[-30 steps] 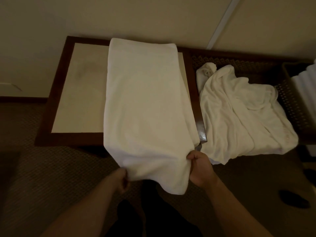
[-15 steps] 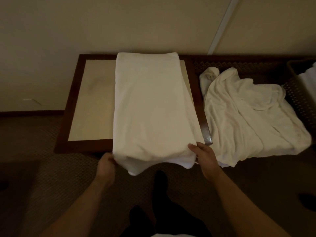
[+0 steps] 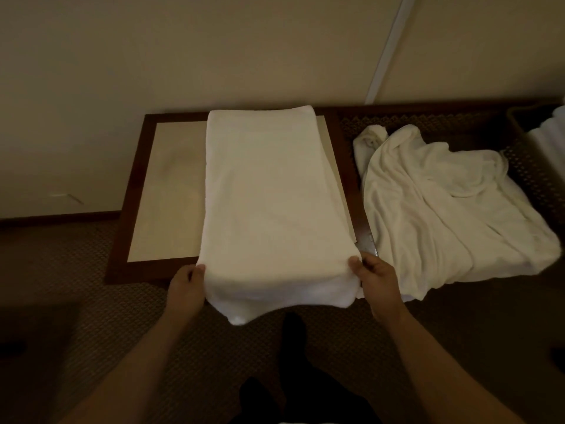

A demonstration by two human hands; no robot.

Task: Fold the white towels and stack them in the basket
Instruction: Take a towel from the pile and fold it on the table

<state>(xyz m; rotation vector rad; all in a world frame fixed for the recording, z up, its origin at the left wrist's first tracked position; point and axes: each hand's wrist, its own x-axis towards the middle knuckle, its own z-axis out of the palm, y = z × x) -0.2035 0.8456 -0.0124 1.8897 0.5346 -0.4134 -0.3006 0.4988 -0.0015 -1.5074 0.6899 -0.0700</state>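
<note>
A long white towel, folded into a strip, lies lengthwise on the low table, its near end drooping over the front edge. My left hand pinches the towel's near left corner. At the near right corner, my right hand pinches it with the thumb on top. A crumpled white towel lies on the woven bench to the right. At the far right edge a dark basket holds folded white towels.
The table has a dark wooden frame and stands against a beige wall. A woven dark bench top adjoins it on the right. Patterned carpet covers the floor, and my dark-clad legs are below the towel.
Both hands have lifted the hanging near end of the towel up to the table's front edge and drawn it tauter. The view has shifted slightly right and down.
</note>
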